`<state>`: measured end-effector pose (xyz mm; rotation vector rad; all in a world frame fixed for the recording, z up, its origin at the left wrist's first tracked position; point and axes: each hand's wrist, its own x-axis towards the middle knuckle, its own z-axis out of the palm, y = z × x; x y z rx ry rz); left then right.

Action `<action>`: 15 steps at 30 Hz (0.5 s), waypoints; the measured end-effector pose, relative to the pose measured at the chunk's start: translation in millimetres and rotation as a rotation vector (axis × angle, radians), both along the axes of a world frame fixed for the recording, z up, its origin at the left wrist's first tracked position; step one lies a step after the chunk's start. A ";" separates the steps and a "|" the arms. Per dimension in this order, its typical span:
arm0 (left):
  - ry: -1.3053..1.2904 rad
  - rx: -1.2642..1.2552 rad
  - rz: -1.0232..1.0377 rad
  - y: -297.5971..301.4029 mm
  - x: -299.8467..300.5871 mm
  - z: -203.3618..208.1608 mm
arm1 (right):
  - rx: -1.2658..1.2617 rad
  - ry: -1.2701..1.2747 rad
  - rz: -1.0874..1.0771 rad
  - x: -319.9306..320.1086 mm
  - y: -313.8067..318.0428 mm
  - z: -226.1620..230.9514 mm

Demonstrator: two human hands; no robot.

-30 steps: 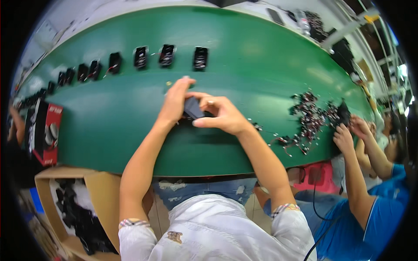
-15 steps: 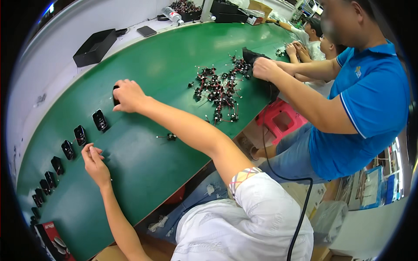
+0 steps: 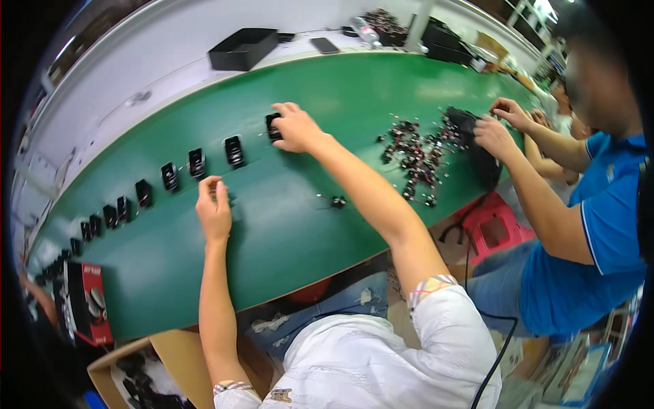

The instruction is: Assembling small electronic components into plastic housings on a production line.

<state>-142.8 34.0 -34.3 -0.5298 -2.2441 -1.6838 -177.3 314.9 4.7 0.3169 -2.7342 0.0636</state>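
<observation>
Head view: nearest, below the table's near edge, is the person's white shirt (image 3: pixel 368 361), with a carton (image 3: pixel 180 358) of black pieces (image 3: pixel 146 382) toward the left of the table (image 3: pixel 306 238). On the table's near left corner stands a red and black box (image 3: pixel 95 300). Under the table's right side sits a red stool (image 3: pixel 496 206). One loose wired part (image 3: pixel 337 202) lies on the table's middle. The left hand (image 3: pixel 214 211) is over the table's left half, fingers bent and thumb close to them; whether anything is pinched there, I cannot tell. Toward the table's right end lies a pile (image 3: pixel 415 157) of wired parts, beside a black bag (image 3: pixel 480 153) at a co-worker's hands (image 3: pixel 497 136). Across the table's left half runs a slanting row of black cases (image 3: pixel 197 162). At the row's right end, on the table's far half, is another case (image 3: pixel 273 127); the right hand (image 3: pixel 296 129) is over its right side, fingers bent, but I cannot tell whether they press on it. Beyond the table's far edge, a shelf bears a black tray (image 3: pixel 243 60), a phone (image 3: pixel 324 46) and a bottle (image 3: pixel 366 31).
</observation>
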 end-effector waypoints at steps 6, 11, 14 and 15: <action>0.043 -0.204 0.036 -49.3 32.2 43.1 | -0.228 -0.051 0.172 104.4 -30.2 36.8; 0.169 -0.605 0.150 -140.8 49.1 112.7 | -0.349 -0.291 -0.060 189.9 6.6 60.1; 0.057 -0.527 0.298 -262.5 72.4 106.1 | -0.419 -0.390 -0.140 208.9 1.4 48.0; -0.018 -0.451 0.387 -307.3 91.8 102.9 | -0.479 -0.353 -0.088 210.1 -4.3 39.9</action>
